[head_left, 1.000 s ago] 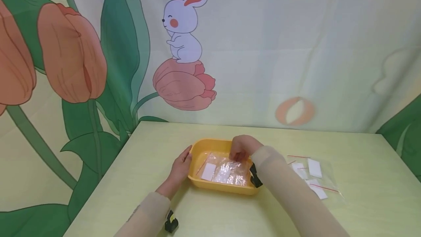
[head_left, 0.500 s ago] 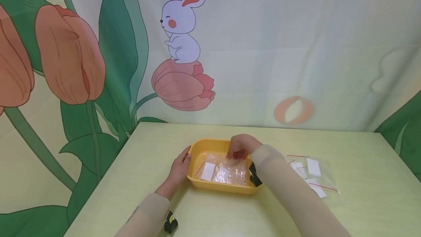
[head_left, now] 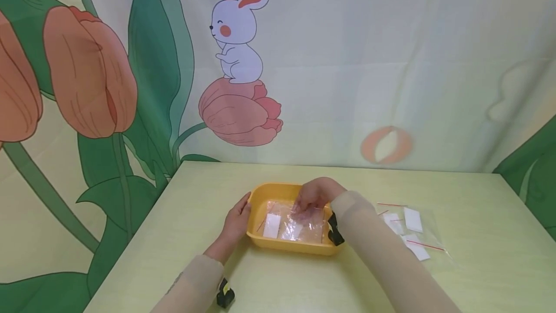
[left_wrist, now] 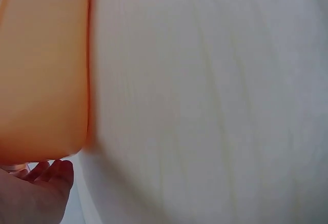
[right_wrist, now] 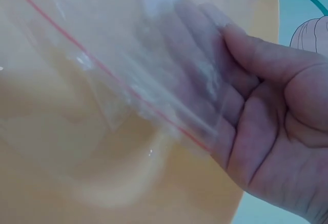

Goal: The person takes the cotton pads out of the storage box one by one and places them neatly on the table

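A yellow plastic tray (head_left: 295, 247) sits on the table, with clear zip bags (head_left: 312, 232) inside. One white rectangle (head_left: 272, 226) shows in a bag at the tray's left. My left hand (head_left: 236, 220) grips the tray's left end, its fingertips against the outer wall in the left wrist view. Over the far right part of the tray, my right hand (head_left: 313, 194) pinches a clear zip bag (right_wrist: 123, 75) with a red seal line. Thumb in front, its other fingers show through the plastic in the right wrist view.
To the tray's right, more clear zip bags (head_left: 427, 228) with red seal lines and white rectangles lie on the pale table (head_left: 278, 279). A cloth backdrop (head_left: 321, 62) printed with tulips and a rabbit hangs behind the table. Black camera mounts sit at both wrists.
My right hand has shifted slightly left within the tray and turned, lifting the near bag's far edge. The left hand keeps its grip on the tray.
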